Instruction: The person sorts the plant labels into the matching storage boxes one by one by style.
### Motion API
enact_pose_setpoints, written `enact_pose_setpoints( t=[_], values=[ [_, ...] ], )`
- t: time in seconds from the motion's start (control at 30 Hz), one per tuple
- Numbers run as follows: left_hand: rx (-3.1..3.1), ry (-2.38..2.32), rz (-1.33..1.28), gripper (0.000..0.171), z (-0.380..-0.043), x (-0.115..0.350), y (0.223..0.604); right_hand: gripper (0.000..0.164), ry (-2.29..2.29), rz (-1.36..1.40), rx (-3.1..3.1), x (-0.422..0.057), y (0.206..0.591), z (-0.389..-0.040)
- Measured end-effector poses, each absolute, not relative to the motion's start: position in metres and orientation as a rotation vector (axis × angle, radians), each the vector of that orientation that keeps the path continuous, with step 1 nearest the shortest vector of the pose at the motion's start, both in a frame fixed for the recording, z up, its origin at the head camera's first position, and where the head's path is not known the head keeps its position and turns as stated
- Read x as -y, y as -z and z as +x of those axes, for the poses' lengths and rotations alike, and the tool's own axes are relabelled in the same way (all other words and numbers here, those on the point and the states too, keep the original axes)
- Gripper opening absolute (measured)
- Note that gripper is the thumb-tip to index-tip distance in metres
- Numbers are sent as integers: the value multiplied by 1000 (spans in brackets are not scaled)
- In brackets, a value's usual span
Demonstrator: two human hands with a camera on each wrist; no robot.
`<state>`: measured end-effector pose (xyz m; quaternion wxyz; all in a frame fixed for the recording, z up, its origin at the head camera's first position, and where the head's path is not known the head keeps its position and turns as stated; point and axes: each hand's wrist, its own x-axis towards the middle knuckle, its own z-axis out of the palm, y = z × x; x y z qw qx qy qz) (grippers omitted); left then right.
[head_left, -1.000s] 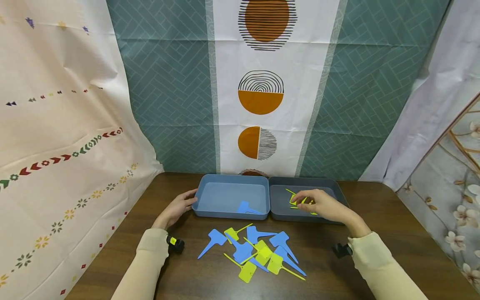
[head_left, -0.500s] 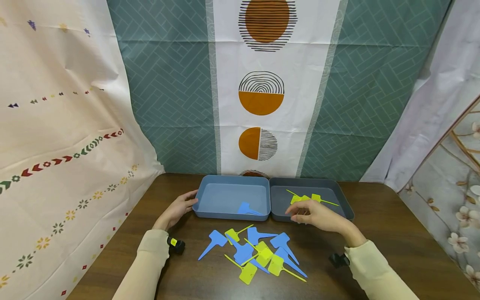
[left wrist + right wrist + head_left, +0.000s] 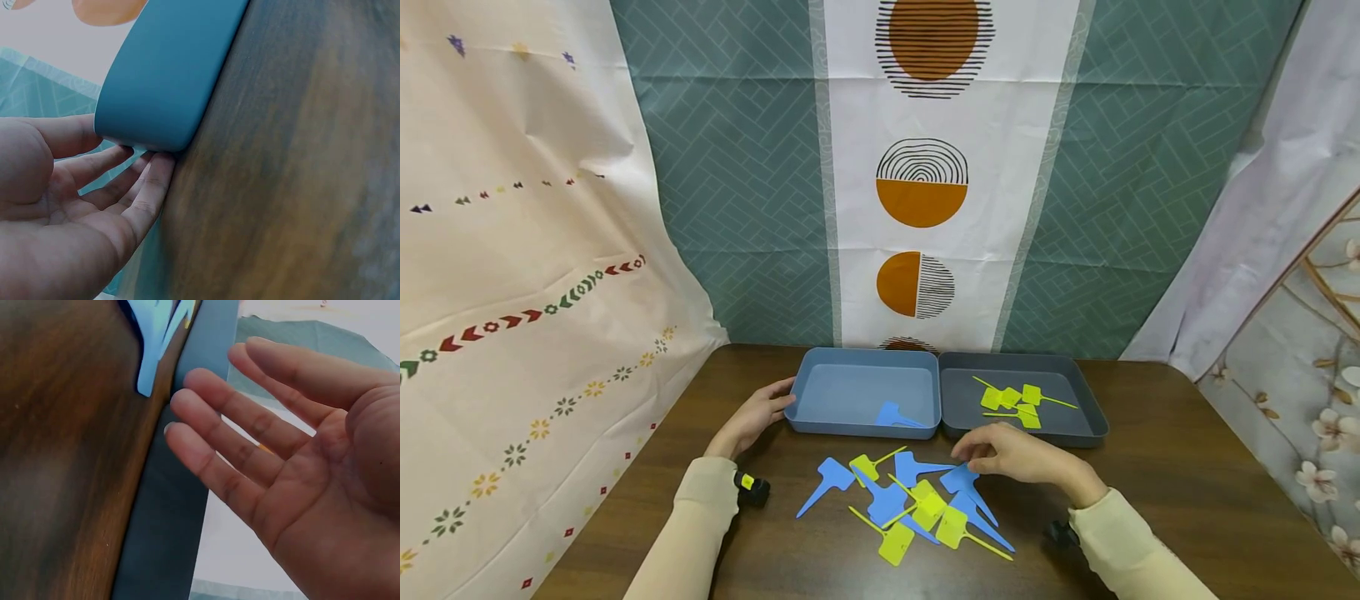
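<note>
My left hand [image 3: 758, 418] touches the left end of a blue tray [image 3: 842, 392] with extended fingers; the left wrist view shows thumb and fingertips against its end wall [image 3: 150, 81]. One blue plant label [image 3: 891, 414] lies in that tray. My right hand [image 3: 1022, 454], fingers loosely bent and holding nothing, hovers over the right back of a loose pile of plant labels. Its fingertips overlap a blue plant label [image 3: 970, 492] in the head view. Yellow plant labels [image 3: 893, 543] lie mixed with blue ones [image 3: 831, 475] in the pile. The right wrist view shows the palm and spread fingers.
A dark grey tray [image 3: 955, 392] stands against the blue tray's right end, with several yellow plant labels [image 3: 1028, 417] inside. Both trays sit at the back of a dark wooden table [image 3: 760, 567], before a hanging patterned cloth [image 3: 745, 208].
My right hand has come from over the dark grey tray toward me, down to the pile, uncovering the yellow plant labels in that tray. My left hand has stayed at the blue tray.
</note>
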<state>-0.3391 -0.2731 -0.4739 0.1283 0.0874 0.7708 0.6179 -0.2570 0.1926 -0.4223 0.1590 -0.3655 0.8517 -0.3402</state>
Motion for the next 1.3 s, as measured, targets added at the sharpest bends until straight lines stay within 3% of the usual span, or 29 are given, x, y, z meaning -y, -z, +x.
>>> enact_pose_setpoints(
  t=[0.83, 1.3],
  values=[
    [-2241, -1795, 258, 57, -340, 274, 474, 46, 654, -1017, -2634, -171, 439, -243],
    [-2253, -1786, 251, 57, -339, 274, 474, 45, 656, -992, -2637, -173, 442, -245]
  ],
)
